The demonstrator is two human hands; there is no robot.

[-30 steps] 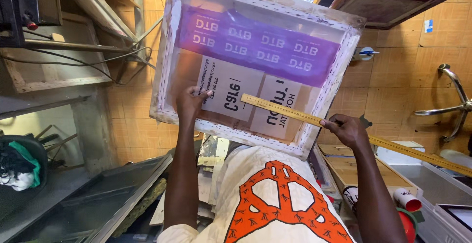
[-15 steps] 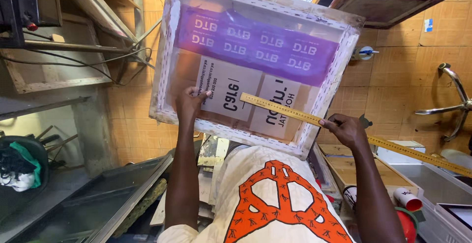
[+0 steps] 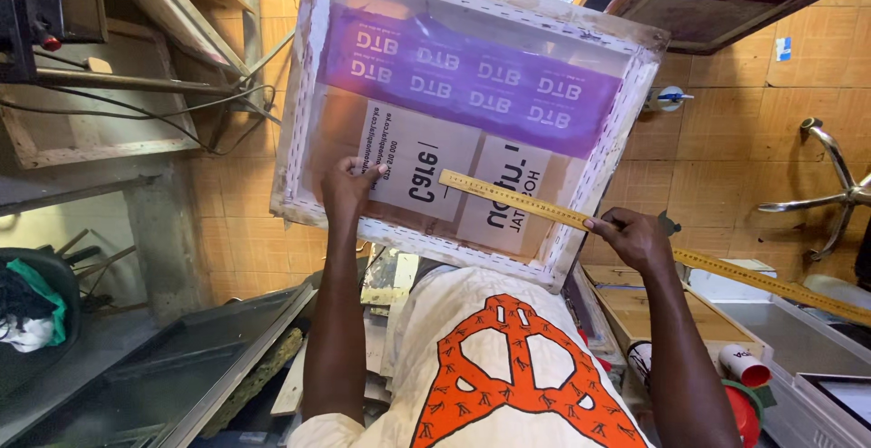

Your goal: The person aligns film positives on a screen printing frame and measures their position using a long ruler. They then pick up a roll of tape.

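Against orange tiles (image 3: 717, 153), we are pressing our left hand (image 3: 347, 187) on the screen (image 3: 472, 112), right-hand fingers (image 3: 606, 227) gripping the ruler (image 3: 535, 207).

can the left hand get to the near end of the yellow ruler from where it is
Probably yes. The left hand rests on the screen printing frame, and the yellow ruler ends just beside it on the same mesh, with nothing between. The right hand holds the ruler further along.

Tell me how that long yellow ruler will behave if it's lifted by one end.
The yellow ruler looks long and thin, so its free end would probably sag or wobble. Held only by the right hand, it could swing or slide across the printing screen.
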